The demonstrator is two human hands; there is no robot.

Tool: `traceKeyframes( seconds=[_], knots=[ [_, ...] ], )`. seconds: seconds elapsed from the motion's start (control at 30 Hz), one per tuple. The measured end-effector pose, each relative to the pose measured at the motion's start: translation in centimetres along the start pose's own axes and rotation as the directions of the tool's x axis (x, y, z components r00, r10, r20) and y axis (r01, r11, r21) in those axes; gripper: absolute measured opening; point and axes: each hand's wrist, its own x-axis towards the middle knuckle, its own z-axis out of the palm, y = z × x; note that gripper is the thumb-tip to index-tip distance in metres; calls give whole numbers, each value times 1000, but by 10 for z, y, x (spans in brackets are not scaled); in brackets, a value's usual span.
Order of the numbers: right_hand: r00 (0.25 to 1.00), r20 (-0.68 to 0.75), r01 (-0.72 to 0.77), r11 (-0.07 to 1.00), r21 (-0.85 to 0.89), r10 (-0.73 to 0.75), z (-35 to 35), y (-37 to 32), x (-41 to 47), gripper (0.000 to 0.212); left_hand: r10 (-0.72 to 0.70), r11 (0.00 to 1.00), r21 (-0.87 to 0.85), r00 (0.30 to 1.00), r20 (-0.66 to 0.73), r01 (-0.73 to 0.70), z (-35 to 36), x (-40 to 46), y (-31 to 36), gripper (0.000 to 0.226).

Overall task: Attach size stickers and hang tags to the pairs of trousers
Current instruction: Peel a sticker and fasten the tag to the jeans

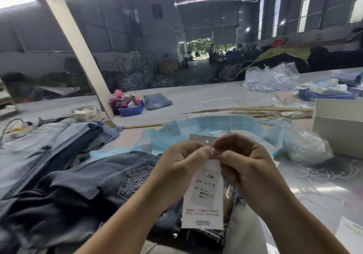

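Observation:
A white printed hang tag hangs upright between my two hands above a pair of dark blue jeans with an embroidered back pocket. My left hand and my right hand meet at the tag's top edge, fingertips pinching there, with a small fastener or string end between them. A second white tag with a punched hole shows just behind the fingers. Light blue sticker sheets lie scattered on the table behind.
A stack of lighter jeans fills the left. A white box and a clear bag of fasteners sit at right, loose strings beside them. A blue tray, folded jeans and a slanted post stand farther back.

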Motion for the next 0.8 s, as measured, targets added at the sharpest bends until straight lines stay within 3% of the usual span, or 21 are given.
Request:
traceKeyframes(
  seconds=[0.13,0.33,0.63,0.8],
  knots=[
    [999,-54,-10,996,-84,6,11,3,-9,27,-3,995,98,998,-60,8,-9,-16,3,28],
    [998,-65,-8,985,-172,-3,21,0,-13,33,-160,983,-84,986,49,164,-22,-26,2,18],
    [994,-110,-20,969,-245,-7,10,0,-11,29,-220,970,-102,975,21,221,-35,-31,-15,15],
    [996,-83,-62,937,-344,36,-3,5,-8,25,-216,975,-82,963,-159,205,-41,-23,-15,20]
  ],
)
